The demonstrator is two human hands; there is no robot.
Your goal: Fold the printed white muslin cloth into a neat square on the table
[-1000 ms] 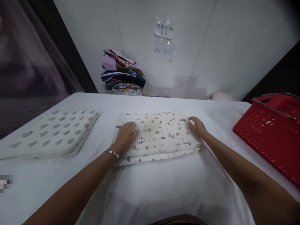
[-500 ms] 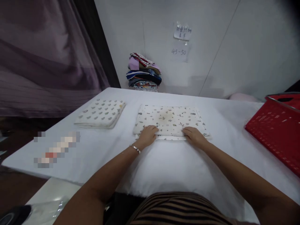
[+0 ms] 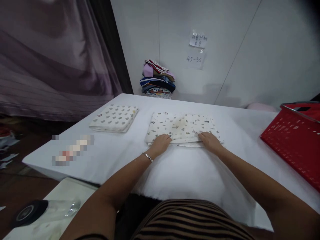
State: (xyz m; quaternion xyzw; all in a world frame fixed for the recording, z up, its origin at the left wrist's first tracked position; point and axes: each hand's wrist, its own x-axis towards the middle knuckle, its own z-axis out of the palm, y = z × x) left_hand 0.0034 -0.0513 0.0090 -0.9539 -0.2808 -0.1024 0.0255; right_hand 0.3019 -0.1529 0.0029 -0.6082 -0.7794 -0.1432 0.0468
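A folded white cloth [image 3: 183,125] printed with small leaf-like shapes lies in front of me, a yellowish patch on its top. My left hand [image 3: 162,143] grips its near edge toward the left corner, fingers on top of the fabric; a silver bracelet circles that wrist. Toward the right corner, my right hand [image 3: 209,141] holds the same edge. Between the two hands the top layer is slightly bunched, and a lower layer shows beneath it. My thumbs are mostly hidden.
Another folded cloth [image 3: 113,118] lies on the white-covered table [image 3: 120,156], near a pixelated patch. A red basket [image 3: 292,143] stands at the right. Stacked fabrics [image 3: 158,80] rise behind the table by the wall. A clear bottle [image 3: 60,208] with a dark cap lies lower left.
Both hands stay at the cloth's near edge; the fabric between them is now more bunched and lifted. The view has shifted slightly, showing more of the lower left.
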